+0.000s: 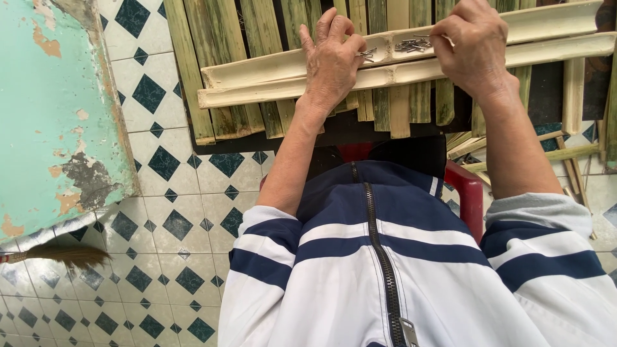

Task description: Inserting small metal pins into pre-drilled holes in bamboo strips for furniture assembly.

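Striped jacket [385, 270] below; both hands work nails on a split bamboo trough [257, 80].
Trough runs nine-to-three; right hand [472, 48] pinches, seemingly, a nail beside the nail pile [413, 45]; left hand [331, 61] curls, fingertips at loose nails [367, 54].

Pale bamboo strips [283, 74], navy-striped white jacket [385, 270], diamond-patterned tiles [167, 212].

The green bamboo slats [257, 38] are running off the top edge beyond both grips. The left hand [331, 61] is covering part of the pale split bamboo strip [270, 71]. The small nails [413, 45] beside the right hand [472, 48] are appearing too small to count. The broom [61, 256], well left of the grips, is being cut by the left edge.
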